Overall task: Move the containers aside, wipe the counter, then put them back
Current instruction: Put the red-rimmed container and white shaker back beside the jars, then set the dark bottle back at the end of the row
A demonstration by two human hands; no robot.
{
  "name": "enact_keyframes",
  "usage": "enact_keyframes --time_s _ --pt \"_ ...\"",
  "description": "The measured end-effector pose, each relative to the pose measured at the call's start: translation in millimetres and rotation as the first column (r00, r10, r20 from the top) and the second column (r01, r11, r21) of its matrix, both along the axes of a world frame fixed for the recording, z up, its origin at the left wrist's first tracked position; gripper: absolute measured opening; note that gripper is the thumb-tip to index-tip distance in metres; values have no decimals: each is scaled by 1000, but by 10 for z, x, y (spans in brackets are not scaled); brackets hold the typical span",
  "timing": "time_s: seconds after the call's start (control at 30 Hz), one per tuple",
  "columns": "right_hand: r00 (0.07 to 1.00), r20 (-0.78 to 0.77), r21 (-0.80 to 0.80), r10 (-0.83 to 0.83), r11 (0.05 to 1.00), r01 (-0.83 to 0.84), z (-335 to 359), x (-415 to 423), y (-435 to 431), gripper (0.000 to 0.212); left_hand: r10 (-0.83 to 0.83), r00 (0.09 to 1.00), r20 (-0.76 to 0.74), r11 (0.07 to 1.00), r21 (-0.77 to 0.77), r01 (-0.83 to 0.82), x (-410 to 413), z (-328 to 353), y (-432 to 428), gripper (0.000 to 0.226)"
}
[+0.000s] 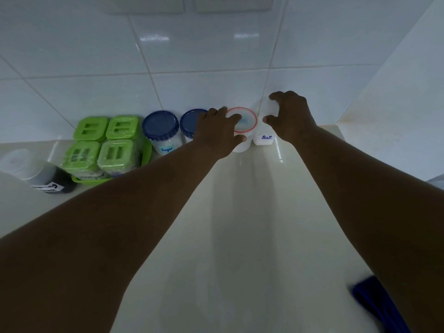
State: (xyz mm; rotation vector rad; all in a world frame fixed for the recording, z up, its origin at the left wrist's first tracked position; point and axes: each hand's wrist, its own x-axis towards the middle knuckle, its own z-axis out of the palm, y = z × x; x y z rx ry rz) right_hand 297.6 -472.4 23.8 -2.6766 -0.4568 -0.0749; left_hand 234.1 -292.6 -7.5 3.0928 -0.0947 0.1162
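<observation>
A row of containers stands at the back of the cream counter [240, 224], against the tiled wall. My left hand [216, 133] is closed over a white tub with a red-rimmed clear lid [247, 123], fingers on the lid and thumb on its side. My right hand [293, 116] grips the top of the white container labelled "Salt" [264, 139] in the corner. To the left stand a blue-lidded jar labelled "Sugar" [160, 124] and a second blue-lidded jar [189, 122], partly hidden by my left hand. Both held containers still rest on the counter.
A green tray [146, 157] holds several green-lidded jars [113, 152] at the left. A dark bottle with a white cap [36, 174] stands at the far left. A blue cloth [377, 304] lies at the near right. A side wall [396, 104] closes the right.
</observation>
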Motion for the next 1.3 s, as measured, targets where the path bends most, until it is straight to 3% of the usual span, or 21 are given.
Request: enact_keyframes --time_s 0.2,0.33,0.43,0.63,0.77,0.9,1.13,1.23,1.3 --pt "1000 2 -53 25 998 -25 4 -66 -20 67 -3 999 54 990 -139 11 -193 93 40 69" --pt "980 200 56 3 998 -15 79 -386 82 56 25 995 101 983 -185 -6 -515 126 279 68" --pt "962 268 147 58 984 -100 107 -857 372 46 73 982 171 979 -198 -38 -988 63 568 65" --pt "971 143 208 194 953 -221 -90 -1834 1322 41 175 968 182 966 -220 -133 -2144 -250 1257 56" --pt "946 90 231 311 918 -323 -52 -2210 2149 41 289 954 76 941 -205 -268 -2821 -535 1834 56" --pt "909 55 180 413 891 -416 56 -2414 3016 44 388 914 -121 905 -137 -402 -3310 -720 2328 73" --pt "897 -107 149 428 899 -411 96 -2458 4099 59 398 900 -177 890 -163 -425 -3586 -925 2498 76" --pt "907 -118 14 405 914 -406 22 -2407 4295 61 418 896 -149 883 -167 -439 -3600 -962 2464 71" --pt "912 -70 -52 405 911 -409 -17 -2401 4329 50 422 897 -132 882 -169 -440 -3607 -987 2470 70"
